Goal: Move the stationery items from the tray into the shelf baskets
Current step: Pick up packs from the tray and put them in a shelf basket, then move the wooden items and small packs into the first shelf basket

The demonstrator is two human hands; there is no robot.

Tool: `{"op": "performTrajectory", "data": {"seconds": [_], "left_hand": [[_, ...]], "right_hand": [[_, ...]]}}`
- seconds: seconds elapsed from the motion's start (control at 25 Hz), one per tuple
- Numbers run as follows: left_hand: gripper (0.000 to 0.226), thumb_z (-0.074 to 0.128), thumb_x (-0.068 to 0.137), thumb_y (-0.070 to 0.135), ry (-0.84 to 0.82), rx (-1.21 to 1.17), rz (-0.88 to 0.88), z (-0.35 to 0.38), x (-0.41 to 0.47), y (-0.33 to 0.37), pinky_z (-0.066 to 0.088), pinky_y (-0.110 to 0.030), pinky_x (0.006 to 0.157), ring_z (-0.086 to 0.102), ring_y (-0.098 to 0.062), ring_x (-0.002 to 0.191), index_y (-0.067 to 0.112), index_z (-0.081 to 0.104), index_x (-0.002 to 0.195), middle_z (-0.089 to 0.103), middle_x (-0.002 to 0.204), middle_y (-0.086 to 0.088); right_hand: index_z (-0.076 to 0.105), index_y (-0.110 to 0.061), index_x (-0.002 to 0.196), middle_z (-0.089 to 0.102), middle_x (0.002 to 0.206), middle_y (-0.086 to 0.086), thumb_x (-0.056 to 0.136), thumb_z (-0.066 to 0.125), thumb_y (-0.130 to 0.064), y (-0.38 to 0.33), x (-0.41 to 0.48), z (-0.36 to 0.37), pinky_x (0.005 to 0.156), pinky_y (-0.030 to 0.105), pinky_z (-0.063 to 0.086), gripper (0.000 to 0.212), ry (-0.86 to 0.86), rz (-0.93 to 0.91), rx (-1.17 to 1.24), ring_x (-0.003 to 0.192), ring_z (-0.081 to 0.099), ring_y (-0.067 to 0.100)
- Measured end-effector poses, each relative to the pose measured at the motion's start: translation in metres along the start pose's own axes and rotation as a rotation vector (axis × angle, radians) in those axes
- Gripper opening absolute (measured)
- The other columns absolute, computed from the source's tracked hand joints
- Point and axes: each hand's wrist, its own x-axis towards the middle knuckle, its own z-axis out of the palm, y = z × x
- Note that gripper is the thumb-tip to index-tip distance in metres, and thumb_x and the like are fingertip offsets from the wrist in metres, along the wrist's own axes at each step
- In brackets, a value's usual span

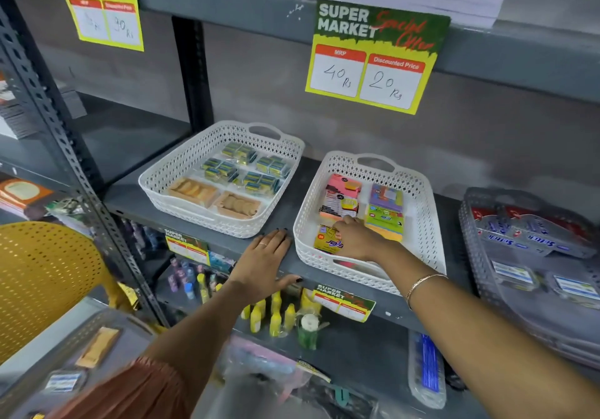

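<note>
While lying flat, yellow pack (328, 240), right hand (357, 240) atop, long axis toward shelf back.

A grey metal shelving unit (207, 233) fills the view, backed by a dull grey wall (259, 87). Its perforated upright (48, 100) rises at the unit's left edge. A green-and-yellow price sign (373, 58) hangs from the board above. Left of the unit stands a yellow perforated chair (42, 275). Light is even and dim.
</note>
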Motion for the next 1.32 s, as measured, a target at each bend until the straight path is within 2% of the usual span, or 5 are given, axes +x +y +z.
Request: {"op": "performTrajectory", "data": {"seconds": [0.44, 0.56, 0.84, 1.04, 1.32], "left_hand": [[0.086, 0.028, 0.085, 0.071, 0.007, 0.002, 0.016, 0.004, 0.002, -0.002, 0.015, -0.041, 0.117, 0.021, -0.024, 0.141, 0.011, 0.018, 0.145, 0.023, 0.155, -0.009], [0.083, 0.034, 0.087, 0.068, 0.000, -0.029, 0.020, -0.003, -0.001, -0.001, 0.012, -0.039, 0.118, 0.016, -0.022, 0.143, 0.012, 0.017, 0.146, 0.019, 0.156, -0.008], [0.077, 0.042, 0.090, 0.058, -0.009, -0.033, -0.006, -0.018, -0.074, -0.027, 0.006, -0.038, 0.117, 0.002, -0.024, 0.146, 0.009, 0.022, 0.146, 0.008, 0.158, -0.010], [0.080, 0.037, 0.091, 0.060, -0.043, -0.040, -0.312, -0.008, -0.182, -0.092, 0.004, -0.042, 0.118, -0.015, -0.024, 0.141, 0.010, 0.012, 0.148, -0.007, 0.155, -0.005], [0.085, 0.032, 0.089, 0.066, -0.216, -0.181, -0.768, 0.056, -0.322, -0.159, 0.003, -0.047, 0.119, -0.012, -0.029, 0.144, 0.013, 0.005, 0.149, -0.011, 0.158, -0.009]], "right_hand": [[0.030, -0.014, 0.141, 0.033, 0.144, 0.015, 0.078, 0.065, -0.046, 0.000, 0.000, -0.005, 0.108, 0.045, 0.033, 0.078, 0.022, -0.001, 0.015, 0.133, 0.030, 0.034], [0.036, -0.018, 0.138, 0.038, 0.145, 0.011, 0.081, 0.059, -0.052, -0.008, -0.004, -0.027, 0.101, 0.042, 0.040, 0.070, 0.187, -0.044, 0.071, 0.131, 0.039, 0.029], [0.059, -0.015, 0.106, 0.064, 0.101, 0.006, 0.085, 0.060, -0.041, -0.131, 0.011, -0.077, 0.075, 0.037, 0.050, 0.034, 0.589, -0.441, 0.247, 0.090, 0.061, 0.025], [0.059, -0.014, 0.102, 0.064, 0.094, 0.005, 0.085, 0.059, -0.037, -0.269, 0.028, -0.053, 0.069, 0.033, 0.046, 0.029, 0.585, -0.702, 0.220, 0.087, 0.061, 0.026], [0.055, -0.010, 0.113, 0.061, 0.111, 0.011, 0.087, 0.058, -0.038, -0.393, 0.076, 0.083, 0.076, 0.040, 0.050, 0.038, 0.258, -0.815, 0.092, 0.105, 0.059, 0.031]]}}
